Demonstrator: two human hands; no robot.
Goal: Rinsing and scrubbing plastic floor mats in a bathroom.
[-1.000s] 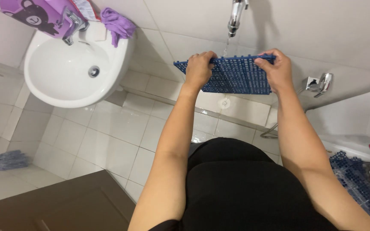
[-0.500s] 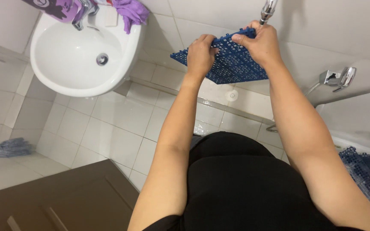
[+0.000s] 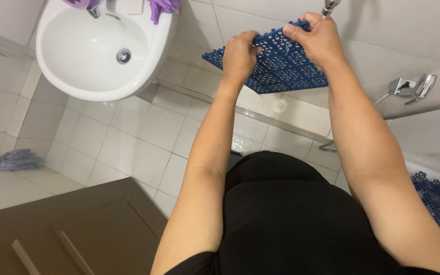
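Seen from above, a person in a black top stands in a white-tiled bathroom and holds a blue plastic grid mat (image 3: 276, 66) out in front with both bare arms stretched forward. The left hand (image 3: 239, 56) grips the mat's near left edge, its fingers curled closed over the lattice. The right hand (image 3: 319, 40) clasps the mat's upper right edge, fingers folded shut around it, thumb on top. The mat is lifted clear of the floor, tilted, with its left corner pointing toward the sink, and it sits just below a chrome tap (image 3: 329, 6) on the tiled wall. To the left, a white ceramic basin (image 3: 77, 76) with a round drain juts out from the wall; purple cloth (image 3: 164, 6) lies draped on its back rim near a faucet. On the floor at far left rests a blue-grey mop head (image 3: 19, 159). A dark brown wooden door (image 3: 67, 229) fills the lower left corner. On the right wall is a chrome fitting (image 3: 413, 87), and at the lower right edge another blue grid mat (image 3: 439, 203) lies on the floor, well apart from the one held.
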